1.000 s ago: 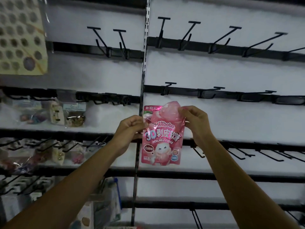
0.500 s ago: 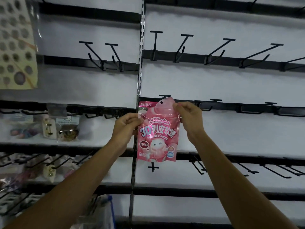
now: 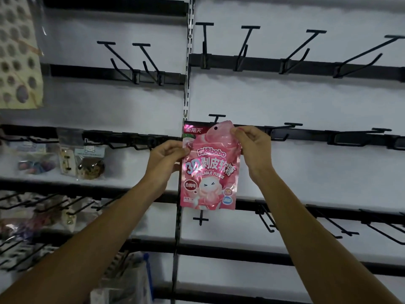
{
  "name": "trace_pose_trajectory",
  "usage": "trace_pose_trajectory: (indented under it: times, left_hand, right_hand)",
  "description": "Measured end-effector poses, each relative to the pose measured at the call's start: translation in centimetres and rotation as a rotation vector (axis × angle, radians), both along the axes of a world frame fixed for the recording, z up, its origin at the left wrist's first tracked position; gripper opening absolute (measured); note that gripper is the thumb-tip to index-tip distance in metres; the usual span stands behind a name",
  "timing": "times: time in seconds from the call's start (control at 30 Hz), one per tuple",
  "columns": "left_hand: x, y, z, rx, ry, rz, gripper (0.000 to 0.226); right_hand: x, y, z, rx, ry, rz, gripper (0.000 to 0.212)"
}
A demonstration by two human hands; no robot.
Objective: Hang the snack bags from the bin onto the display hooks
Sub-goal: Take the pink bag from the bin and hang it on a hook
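White wall panels (image 3: 285,102) fill your head view, crossed by black rails (image 3: 263,69) that carry wire hooks (image 3: 245,47). A slotted metal upright (image 3: 189,62) runs down the middle.

At the far upper left hangs a pale dotted sheet (image 3: 17,58). Below it, on the left half of the wall, small packets (image 3: 85,159) hang from a rail.

You hold a pink snack bag (image 3: 209,172) flat and upright in front of the wall, just right of the upright, with its printed face toward you. Its top reaches the level of the middle rail. The round hang hole near its top edge sits just below the crossbar of a T-tipped hook (image 3: 217,116), which shows above the bag. The hook does not pass through the hole.

Your left hand (image 3: 166,159) pinches the bag's upper left edge between curled fingers and thumb. Your right hand (image 3: 254,148) pinches the upper right corner, beside the hole. Both forearms reach up from the bottom corners of the view.
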State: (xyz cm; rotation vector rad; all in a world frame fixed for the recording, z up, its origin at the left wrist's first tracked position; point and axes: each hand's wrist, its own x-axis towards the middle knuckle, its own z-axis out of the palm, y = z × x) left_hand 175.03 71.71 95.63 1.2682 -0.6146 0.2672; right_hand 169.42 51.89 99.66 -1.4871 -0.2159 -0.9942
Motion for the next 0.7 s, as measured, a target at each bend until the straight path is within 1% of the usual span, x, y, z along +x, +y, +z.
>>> trace_pose_trajectory:
  times: [0.1, 0.2, 0.3, 0.4, 0.57, 0.7]
  left_hand:
    - [0.5, -0.1, -0.8, 0.021, 0.018, 0.021, 0.006]
    - [0.8, -0.2, -0.9, 0.006, 0.004, 0.019, 0.007]
    - [0.8, -0.3, -0.4, 0.011, -0.035, -0.013, 0.002]
    - [0.9, -0.5, 0.5, 0.013, -0.068, -0.036, 0.007]
    - [0.8, -0.8, 0.7, 0.010, -0.089, 0.035, 0.014]
    - [0.8, -0.9, 1.1, -0.007, -0.068, 0.068, 0.015]
  right_hand:
    - [0.2, 0.1, -0.1, -0.006, 0.004, 0.008, 0.005]
    - [0.3, 0.2, 0.2, 0.001, -0.040, -0.005, 0.005]
    - [0.4, 0.3, 0.8, -0.023, -0.060, -0.037, 0.006]
    - [0.6, 0.3, 1.0, -0.028, -0.051, -0.034, 0.010]
    - [0.7, 0.1, 0.9, -0.013, -0.024, -0.043, 0.010]
    - [0.6, 0.2, 1.2, -0.045, -0.031, -0.050, 0.014]
